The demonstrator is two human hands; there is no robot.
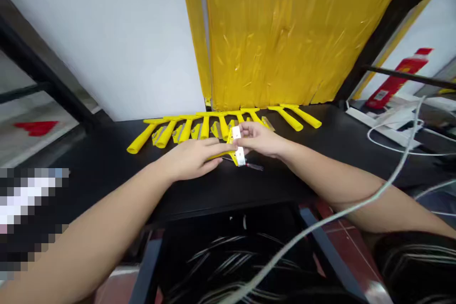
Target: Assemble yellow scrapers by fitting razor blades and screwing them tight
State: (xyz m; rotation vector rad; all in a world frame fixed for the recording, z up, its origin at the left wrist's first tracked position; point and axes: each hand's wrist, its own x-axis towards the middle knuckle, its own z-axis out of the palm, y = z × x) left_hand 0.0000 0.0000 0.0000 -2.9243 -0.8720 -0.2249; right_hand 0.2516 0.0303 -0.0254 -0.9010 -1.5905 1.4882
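One white panel [142, 42] and one yellow panel [285, 33] stand at the back, both cut off by the top edge. Before them spreads the black tabletop [213, 197], with a pixelated patch [32, 218] hiding whatever lies at the left edge. A pale cable [356, 206] crosses in front of the right forearm and runs out of the picture at the bottom. Yellow handles [140, 138] lie in a row along the panels, some partly covered by the hands. At right, the red bottle [397, 78] bears a label whose print is too small to read. The left hand [192, 160] has its fingers closed about the yellow tool [233, 156] at the tabletop's middle, concealing most of its grip. The right hand [261, 140] pinches the tool's white plate [241, 156] between thumb and fingers; its dark marks are illegible. Just beside the plate, a thin dark object [254, 167] is hard to identify.
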